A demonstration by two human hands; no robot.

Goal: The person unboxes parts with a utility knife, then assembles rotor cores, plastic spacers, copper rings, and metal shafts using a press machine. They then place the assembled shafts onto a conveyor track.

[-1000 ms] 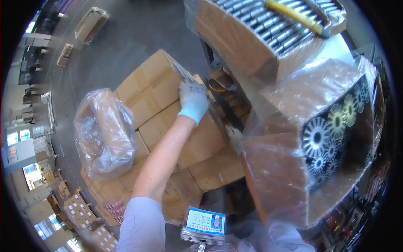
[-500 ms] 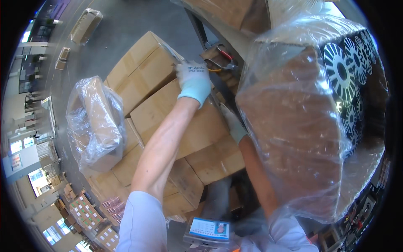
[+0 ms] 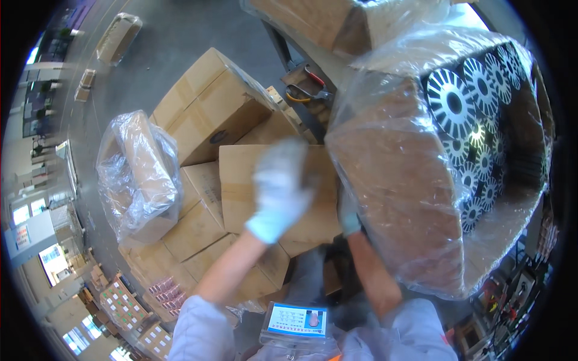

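Observation:
A closed brown cardboard carton (image 3: 241, 180) lies in front of me on a stack of cartons, shifted and turned from its neighbours. My left hand (image 3: 280, 186), in a white glove with a pale blue cuff, is over its face; motion blurs the fingers. At the carton's right end is my gloved right hand (image 3: 348, 212), its fingers hidden by the carton and a plastic-covered box. That large open box (image 3: 391, 144) on the right, wrapped in clear plastic, holds stacks of slotted metal discs (image 3: 451, 102).
Another carton (image 3: 208, 99) sits beyond the one at my hands. On the left lies a plastic-wrapped box (image 3: 141, 174). Red and yellow-handled pliers (image 3: 310, 90) rest near the bench's edge. A further wrapped box (image 3: 119, 39) stands on the floor far left.
The carton under my hands has come nearer and tilted, baring a gap behind it. My left hand moved toward me, my right slightly lower. The disc box appears shifted left.

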